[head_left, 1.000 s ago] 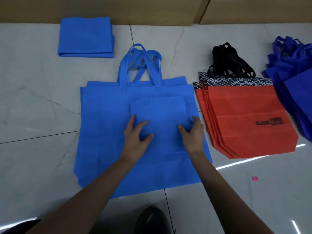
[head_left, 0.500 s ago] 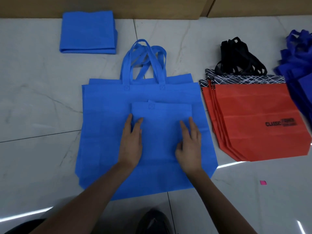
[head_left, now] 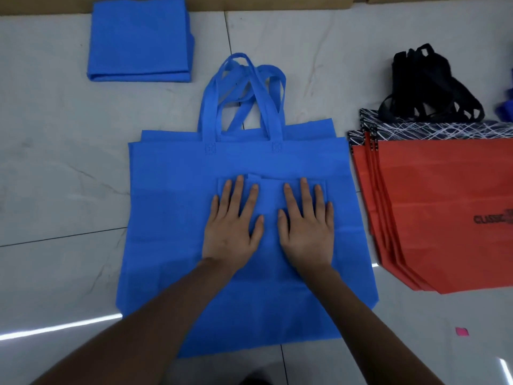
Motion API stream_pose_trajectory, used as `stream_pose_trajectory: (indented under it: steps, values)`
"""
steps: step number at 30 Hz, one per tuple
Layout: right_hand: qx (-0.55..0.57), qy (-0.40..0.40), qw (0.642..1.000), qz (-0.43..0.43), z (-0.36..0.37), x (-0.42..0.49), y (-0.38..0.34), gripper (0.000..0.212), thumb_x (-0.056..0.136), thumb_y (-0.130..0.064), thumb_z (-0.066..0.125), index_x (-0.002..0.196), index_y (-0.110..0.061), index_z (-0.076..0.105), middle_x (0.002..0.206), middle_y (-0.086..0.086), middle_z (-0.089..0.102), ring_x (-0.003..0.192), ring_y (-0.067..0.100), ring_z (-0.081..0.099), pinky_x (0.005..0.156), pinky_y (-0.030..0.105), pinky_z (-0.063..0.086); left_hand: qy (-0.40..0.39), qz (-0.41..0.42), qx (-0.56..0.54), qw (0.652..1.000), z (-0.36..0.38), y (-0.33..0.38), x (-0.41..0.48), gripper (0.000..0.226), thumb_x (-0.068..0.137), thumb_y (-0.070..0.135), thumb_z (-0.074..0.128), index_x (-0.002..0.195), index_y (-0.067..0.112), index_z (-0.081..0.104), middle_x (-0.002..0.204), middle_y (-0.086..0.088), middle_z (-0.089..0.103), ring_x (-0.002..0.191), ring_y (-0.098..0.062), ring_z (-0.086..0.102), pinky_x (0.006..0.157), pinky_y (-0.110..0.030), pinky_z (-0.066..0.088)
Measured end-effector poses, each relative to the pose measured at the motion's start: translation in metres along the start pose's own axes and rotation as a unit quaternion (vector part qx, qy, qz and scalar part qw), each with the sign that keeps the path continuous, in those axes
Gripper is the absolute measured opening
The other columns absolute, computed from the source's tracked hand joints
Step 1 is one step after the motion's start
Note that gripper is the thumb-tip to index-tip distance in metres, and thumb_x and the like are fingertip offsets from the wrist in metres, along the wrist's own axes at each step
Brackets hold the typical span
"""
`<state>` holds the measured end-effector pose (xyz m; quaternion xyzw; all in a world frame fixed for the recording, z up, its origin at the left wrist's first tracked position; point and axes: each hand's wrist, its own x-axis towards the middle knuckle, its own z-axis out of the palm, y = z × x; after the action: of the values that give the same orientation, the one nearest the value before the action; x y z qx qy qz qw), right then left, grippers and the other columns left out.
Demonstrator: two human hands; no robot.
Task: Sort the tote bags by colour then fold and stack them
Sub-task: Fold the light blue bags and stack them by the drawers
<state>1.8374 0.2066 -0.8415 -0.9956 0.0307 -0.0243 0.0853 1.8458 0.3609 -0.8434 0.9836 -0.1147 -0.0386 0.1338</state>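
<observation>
The folded blue bag (head_left: 270, 201) lies as a small neat rectangle on top of the pile of flat blue totes (head_left: 172, 218), roughly at the pile's middle, with a stub of its handle showing at the far edge. Both hands rest on it palm down: the left hand (head_left: 231, 226) covers its left half and the right hand (head_left: 306, 226) its right half. The fingers are straight and spread, pressing and gripping nothing. This reads as the close of one fold, the creases being flattened so the packet holds its shape. The pile beneath has its handles (head_left: 244, 98) looped away from the person, and offset edges along its top show more than one bag in it (how many I cannot tell). Further off, at the upper left by the wall, sits the stack of folded blue bags (head_left: 138, 40), well apart from the pile. To the right, just beside the pile, is a fanned set of orange bags (head_left: 444, 195) with patterned tops and black handles (head_left: 427, 87), not yet folded. A sliver of darker blue fabric (head_left: 506, 112) shows at the right edge. A small pink scrap (head_left: 461, 331) lies on the tiled floor (head_left: 55, 162). The next move likely calls for pinching the packet by its edges so the layers do not spring open. It would then be carried across and set squarely on the far stack, and the next flat tote taken up after that.
</observation>
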Motion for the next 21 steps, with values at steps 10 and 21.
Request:
stream_pose_trajectory:
  steps: [10, 21]
  values:
    - [0.001, -0.020, 1.000, -0.015, -0.006, 0.002, 0.000, 0.052, 0.095, -0.042, 0.031, 0.143, -0.023, 0.039, 0.152, 0.007, 0.032, 0.140, 0.034, 0.027, 0.112, 0.051, 0.022, 0.010, 0.018, 0.040, 0.999, 0.004, 0.011, -0.039, 0.053, 0.094, 0.045, 0.029, 0.144, 0.029, 0.034, 0.155, -0.009, 0.022, 0.142, -0.037, 0.014, 0.107, -0.057, 0.025]
    - [0.009, -0.036, 0.999, 0.035, -0.009, -0.057, 0.014, 0.052, 0.094, -0.039, 0.029, 0.144, -0.024, 0.038, 0.153, 0.007, 0.031, 0.140, 0.031, 0.026, 0.108, 0.056, 0.025, -0.018, 0.005, -0.019, 1.000, -0.002, 0.013, -0.035, 0.056, 0.090, 0.049, 0.031, 0.141, 0.030, 0.040, 0.154, -0.013, 0.021, 0.140, -0.038, 0.018, 0.107, -0.057, 0.026]
